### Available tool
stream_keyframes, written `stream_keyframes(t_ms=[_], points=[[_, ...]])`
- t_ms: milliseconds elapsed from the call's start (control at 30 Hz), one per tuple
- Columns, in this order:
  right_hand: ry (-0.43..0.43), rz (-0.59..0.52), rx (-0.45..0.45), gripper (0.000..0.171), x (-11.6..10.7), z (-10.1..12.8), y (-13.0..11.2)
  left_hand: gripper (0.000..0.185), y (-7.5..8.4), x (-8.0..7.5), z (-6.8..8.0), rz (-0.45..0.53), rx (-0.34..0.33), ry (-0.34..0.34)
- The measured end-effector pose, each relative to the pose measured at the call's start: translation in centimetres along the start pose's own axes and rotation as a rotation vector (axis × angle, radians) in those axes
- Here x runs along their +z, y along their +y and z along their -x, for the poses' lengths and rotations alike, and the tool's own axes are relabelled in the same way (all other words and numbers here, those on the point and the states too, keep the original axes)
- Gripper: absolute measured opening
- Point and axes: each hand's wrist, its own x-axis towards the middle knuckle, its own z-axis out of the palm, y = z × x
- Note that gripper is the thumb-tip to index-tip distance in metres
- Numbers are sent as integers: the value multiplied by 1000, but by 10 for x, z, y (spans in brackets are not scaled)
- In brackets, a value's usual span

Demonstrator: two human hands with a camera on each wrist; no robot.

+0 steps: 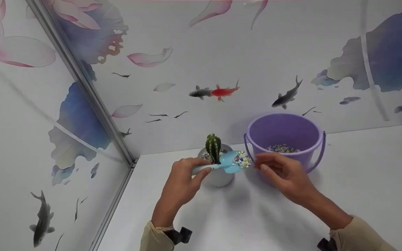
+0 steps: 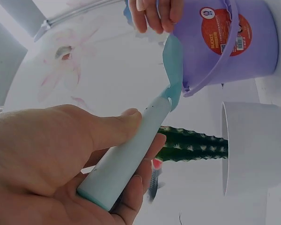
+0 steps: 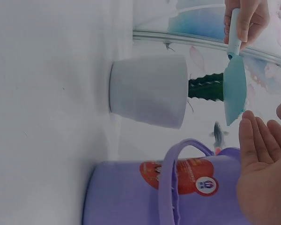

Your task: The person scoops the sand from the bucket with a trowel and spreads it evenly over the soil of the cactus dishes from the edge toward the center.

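Note:
My left hand (image 1: pixel 181 181) grips the pale handle of a small light-blue trowel (image 1: pixel 228 161), thumb on top in the left wrist view. Multicoloured pebbles (image 1: pixel 243 159) lie on its blade, which points right. Beneath and behind the trowel, a green ribbed cactus (image 1: pixel 213 146) stands in a white pot (image 1: pixel 219 179) with similar pebbles around it. My right hand (image 1: pixel 288 176) hovers just off the blade's tip, in front of the bucket. Its fingers (image 3: pixel 253 140) extend loosely and hold nothing in the right wrist view.
A purple bucket (image 1: pixel 281 130) with a handle stands right of the pot, with more multicoloured pebbles (image 1: pixel 283 149) inside. Both rest on a white table (image 1: pixel 372 167) against a wall (image 1: pixel 201 62) printed with fish and petals. A metal corner strip (image 1: pixel 92 90) runs at the left.

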Motion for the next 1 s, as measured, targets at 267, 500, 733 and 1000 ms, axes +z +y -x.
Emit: stream_keyframes(t_ms=[267,500,733,1000], points=[[-73,43,176,23,32,10,21,21,-15,-6,9,-29,-20,-24],[-27,49,278,30,47,10,38,20,-24,-14,17,-39,-66,-6],[-82,107,326,56,63,-3,47,19,-32,-18,22,-39,-106,2],[-127,148,321,96,82,-23,59,18,-31,-23,24,-47,-126,6]])
